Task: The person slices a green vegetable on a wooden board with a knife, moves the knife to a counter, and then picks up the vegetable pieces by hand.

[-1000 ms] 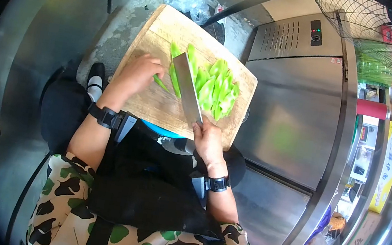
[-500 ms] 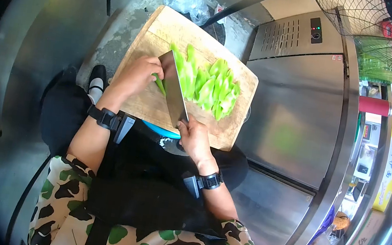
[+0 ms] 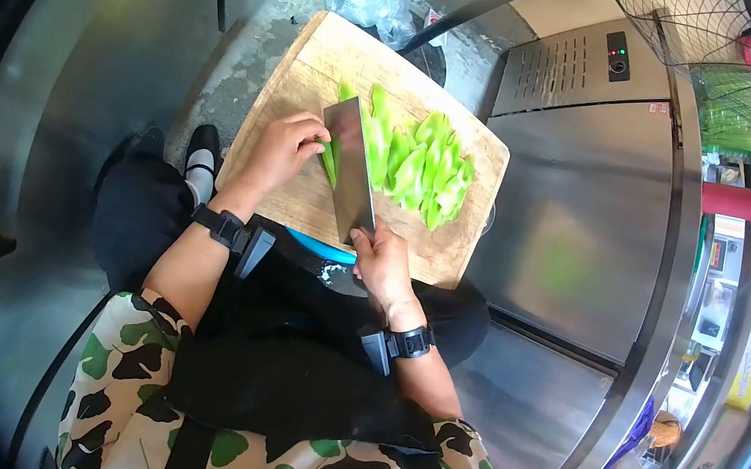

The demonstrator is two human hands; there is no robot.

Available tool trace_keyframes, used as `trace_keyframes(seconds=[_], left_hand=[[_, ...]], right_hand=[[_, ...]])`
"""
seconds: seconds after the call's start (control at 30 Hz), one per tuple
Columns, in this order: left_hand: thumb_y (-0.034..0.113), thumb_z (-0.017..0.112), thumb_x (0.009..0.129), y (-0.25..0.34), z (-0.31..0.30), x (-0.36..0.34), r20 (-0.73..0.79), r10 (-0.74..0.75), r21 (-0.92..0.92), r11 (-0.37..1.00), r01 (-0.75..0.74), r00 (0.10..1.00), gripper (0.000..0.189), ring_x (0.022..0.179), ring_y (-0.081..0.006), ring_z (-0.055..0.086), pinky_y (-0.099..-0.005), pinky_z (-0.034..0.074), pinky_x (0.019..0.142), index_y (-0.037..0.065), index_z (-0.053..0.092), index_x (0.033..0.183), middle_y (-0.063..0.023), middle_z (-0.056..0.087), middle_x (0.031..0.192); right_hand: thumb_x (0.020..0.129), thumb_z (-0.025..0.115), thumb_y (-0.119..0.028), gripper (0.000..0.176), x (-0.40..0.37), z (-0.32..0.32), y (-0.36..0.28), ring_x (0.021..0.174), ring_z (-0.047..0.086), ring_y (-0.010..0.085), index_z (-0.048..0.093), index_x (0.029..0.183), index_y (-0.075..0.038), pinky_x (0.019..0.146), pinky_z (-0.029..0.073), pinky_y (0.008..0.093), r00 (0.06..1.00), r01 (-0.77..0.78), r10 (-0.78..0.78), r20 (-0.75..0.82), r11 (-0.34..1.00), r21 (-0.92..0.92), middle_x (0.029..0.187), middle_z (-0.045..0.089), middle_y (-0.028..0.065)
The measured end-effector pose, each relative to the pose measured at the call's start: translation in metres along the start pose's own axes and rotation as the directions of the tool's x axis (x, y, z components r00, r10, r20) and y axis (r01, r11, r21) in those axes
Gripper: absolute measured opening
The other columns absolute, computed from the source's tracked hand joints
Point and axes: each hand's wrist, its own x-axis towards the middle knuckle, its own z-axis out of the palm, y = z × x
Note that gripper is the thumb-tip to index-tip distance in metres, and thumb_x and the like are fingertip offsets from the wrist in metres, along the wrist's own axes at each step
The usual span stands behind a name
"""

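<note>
Cleaver (image 3: 352,174) closed in the right hand (image 3: 384,264) has come in beside the left hand (image 3: 281,156), whose fingertips pinch a green strip (image 3: 327,164). Its blade now stands between that strip and the flat green slices (image 3: 411,170) on the board (image 3: 354,44).

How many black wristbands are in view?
2: the left wristband sits just behind the left hand; the right wristband sits just behind the right hand, which grips the cleaver.
</note>
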Motion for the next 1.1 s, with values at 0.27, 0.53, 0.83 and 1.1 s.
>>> trace_keyframes(seconds=[0.27, 0.53, 0.83, 1.1], left_hand=[[-0.008, 0.07, 0.077, -0.01, 0.003, -0.001, -0.013, 0.01, -0.086, 0.996, -0.011, 1.0, 0.018, 0.078, -0.0196, 0.067, -0.0286, 0.055, 0.072, 0.0, 0.066, 0.093, -0.008, 0.067, 0.095], [-0.005, 0.071, 0.078, -0.006, 0.005, -0.001, -0.025, 0.016, -0.022, 1.0, -0.016, 1.0, 0.02, 0.079, -0.0196, 0.068, -0.0288, 0.057, 0.073, 0.002, 0.064, 0.095, -0.0073, 0.065, 0.092], [-0.004, 0.073, 0.076, -0.004, 0.006, 0.001, -0.022, -0.009, 0.026, 1.0, 0.009, 1.0, 0.021, 0.075, -0.0196, 0.067, -0.0295, 0.056, 0.069, 0.003, 0.063, 0.093, -0.008, 0.065, 0.088], [-0.005, 0.073, 0.076, -0.004, 0.008, 0.002, -0.034, -0.005, -0.007, 1.0, 0.005, 0.999, 0.02, 0.075, -0.0201, 0.068, -0.0299, 0.056, 0.068, 0.003, 0.061, 0.089, -0.0085, 0.064, 0.086]], right_hand=[[0.099, 0.058, -0.012, 0.019, -0.005, 0.0, -0.008, 0.047, 0.052, 0.006, 0.06, 0.114, 0.0, 0.044, 0.044, 0.0229, 1.0, -0.016, 0.016, -0.01, 1.0, -0.022, 0.065, 0.058, -0.0013], [0.094, 0.061, -0.013, 0.016, -0.01, -0.002, -0.011, 0.054, 0.065, 0.0249, 0.06, 0.1, 0.002, 0.053, 0.051, 0.0376, 0.998, -0.003, 0.001, -0.059, 0.999, -0.032, 0.067, 0.064, 0.0177], [0.094, 0.061, -0.013, 0.015, -0.013, -0.005, -0.017, 0.059, 0.066, 0.0306, 0.06, 0.099, 0.002, 0.058, 0.052, 0.0392, 0.997, 0.034, -0.038, -0.073, 0.998, -0.056, 0.072, 0.065, 0.0206], [0.092, 0.063, -0.014, 0.016, -0.032, -0.021, -0.042, 0.079, 0.065, 0.0431, 0.059, 0.097, 0.001, 0.069, 0.051, 0.0456, 0.997, -0.07, 0.068, -0.047, 0.997, -0.04, 0.08, 0.065, 0.0252]])
